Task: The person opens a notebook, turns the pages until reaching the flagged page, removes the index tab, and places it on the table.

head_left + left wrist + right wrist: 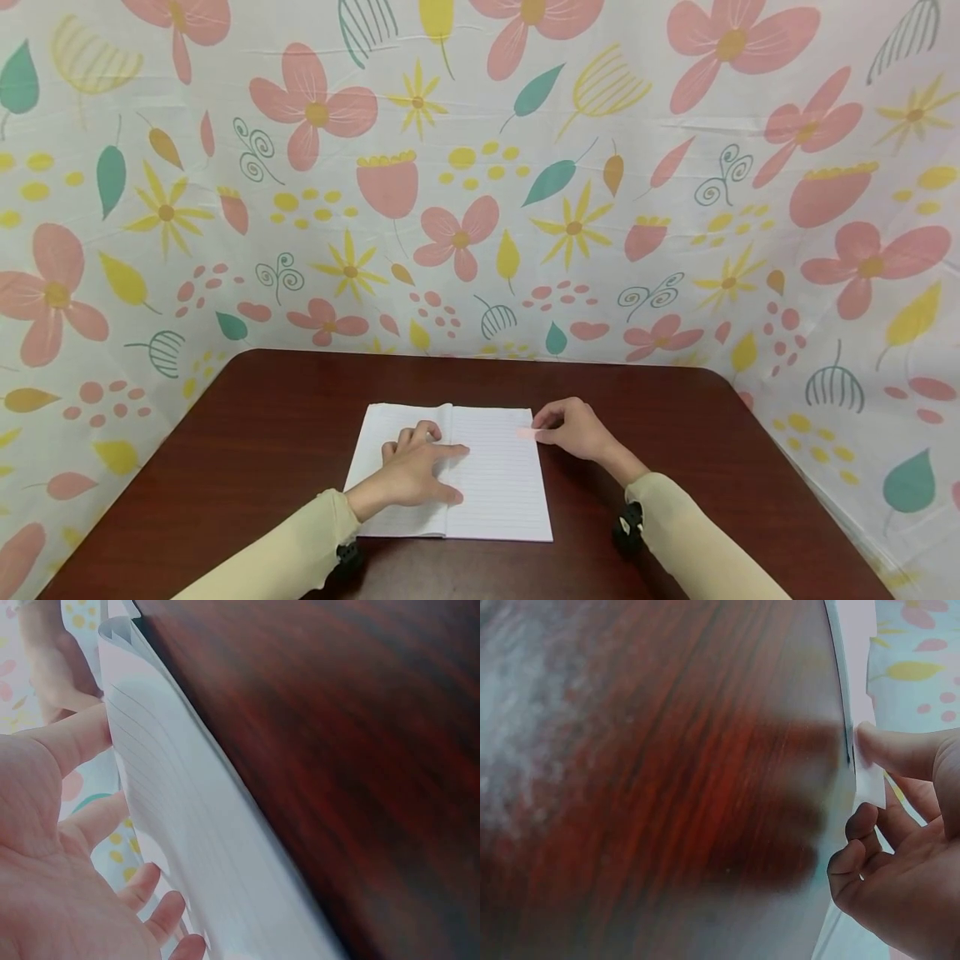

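Note:
An open notebook [501, 504] with lined white pages lies on the table in the head view. My left hand [414, 472] rests across its middle fold, fingers spread, with the index finger and thumb reaching onto the right page. In the left wrist view, the fingertips of that hand [67, 832] touch the curved lined page [187, 795]. At the upper right edge of the notebook, my right hand [576, 430] pinches a small pale pink sticky note [527, 433] that overlaps the page. The right wrist view shows the note [870, 784] between thumb and fingers.
The notebook lies on a dark reddish-brown wooden table [262, 433] with rounded far corners. A white cloth [480, 150] with flowers and leaves hangs behind it and along both sides. Dark wrist bands [628, 529] sit at the sleeve cuffs.

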Available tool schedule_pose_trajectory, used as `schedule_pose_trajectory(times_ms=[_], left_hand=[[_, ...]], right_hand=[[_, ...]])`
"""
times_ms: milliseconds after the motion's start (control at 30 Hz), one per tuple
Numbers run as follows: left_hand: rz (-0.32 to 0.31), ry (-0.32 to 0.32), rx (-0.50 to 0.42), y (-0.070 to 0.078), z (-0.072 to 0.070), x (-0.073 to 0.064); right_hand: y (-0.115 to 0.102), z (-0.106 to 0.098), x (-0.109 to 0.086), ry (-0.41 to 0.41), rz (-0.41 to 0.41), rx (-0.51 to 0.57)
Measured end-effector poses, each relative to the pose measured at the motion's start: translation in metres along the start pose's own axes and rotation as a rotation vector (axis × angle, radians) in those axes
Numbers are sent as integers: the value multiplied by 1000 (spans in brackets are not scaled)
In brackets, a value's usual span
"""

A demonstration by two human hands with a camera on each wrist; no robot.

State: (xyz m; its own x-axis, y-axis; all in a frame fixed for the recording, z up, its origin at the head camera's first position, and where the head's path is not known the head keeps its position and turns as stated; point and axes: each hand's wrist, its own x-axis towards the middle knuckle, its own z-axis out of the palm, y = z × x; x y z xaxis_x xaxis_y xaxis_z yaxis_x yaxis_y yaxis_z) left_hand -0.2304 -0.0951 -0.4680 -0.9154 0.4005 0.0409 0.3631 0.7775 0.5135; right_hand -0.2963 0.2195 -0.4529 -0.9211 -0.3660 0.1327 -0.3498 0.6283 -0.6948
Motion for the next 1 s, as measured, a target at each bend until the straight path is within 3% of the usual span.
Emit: schedule_pose_trajectory(times_ms=[233, 500, 767, 1000], left_hand=[[-5, 5, 7, -3, 3, 3], [1, 6, -21, 3, -2, -1], [-4, -16, -41, 13, -12, -6], [-11, -1, -15, 5, -3, -3]], right_hand=[[-1, -1, -2, 12, -8, -13], [-3, -8, -7, 13, -17, 31], [-1, -29, -18, 32, 5, 14], [14, -47, -30, 16, 50, 6]])
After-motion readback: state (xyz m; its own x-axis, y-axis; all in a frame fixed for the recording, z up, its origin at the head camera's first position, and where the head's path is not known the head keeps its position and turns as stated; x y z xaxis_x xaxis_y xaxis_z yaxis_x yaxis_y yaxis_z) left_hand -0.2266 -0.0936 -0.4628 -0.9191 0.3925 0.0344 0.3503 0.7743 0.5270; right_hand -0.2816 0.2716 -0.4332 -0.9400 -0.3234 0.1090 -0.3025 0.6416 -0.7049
